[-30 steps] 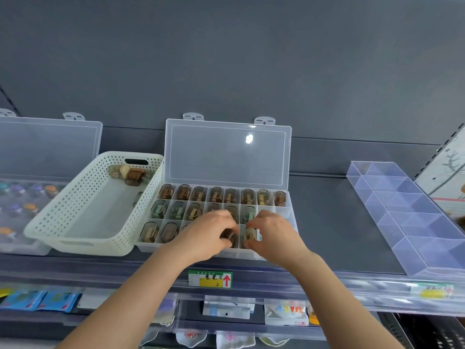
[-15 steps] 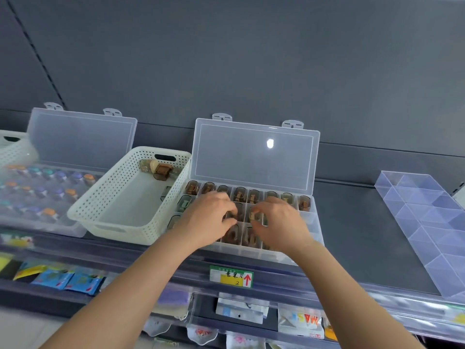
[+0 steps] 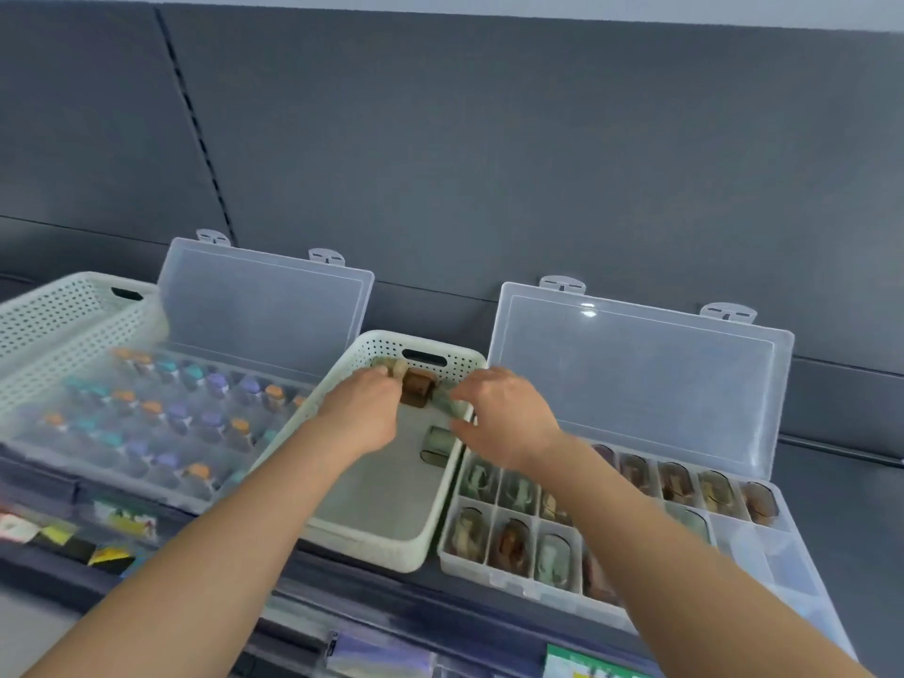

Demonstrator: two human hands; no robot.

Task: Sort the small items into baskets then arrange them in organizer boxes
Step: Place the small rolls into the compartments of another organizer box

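Observation:
A cream perforated basket (image 3: 376,540) stands on the shelf between two open organizer boxes. At its far end lie a few small items: a brown one (image 3: 417,387), a pale one (image 3: 394,369), and a greenish one (image 3: 437,445) nearer the middle. My left hand (image 3: 364,415) reaches into the far end of the basket, with its fingertips at the pale item and its grip hidden. My right hand (image 3: 506,418) hovers over the basket's right rim with fingers apart, beside another greenish item (image 3: 452,406). The right organizer box (image 3: 763,555) holds several brown and green items in its compartments.
The left organizer box (image 3: 161,433) holds several items with orange, teal and purple caps; its lid stands up. A second cream basket (image 3: 63,315) sits at the far left. Both clear lids lean against the grey back wall. Packets hang below the shelf edge.
Both hands have left the right organizer box and moved left into the far end of the basket. The view has swung left, so the boxes sit further right in the frame.

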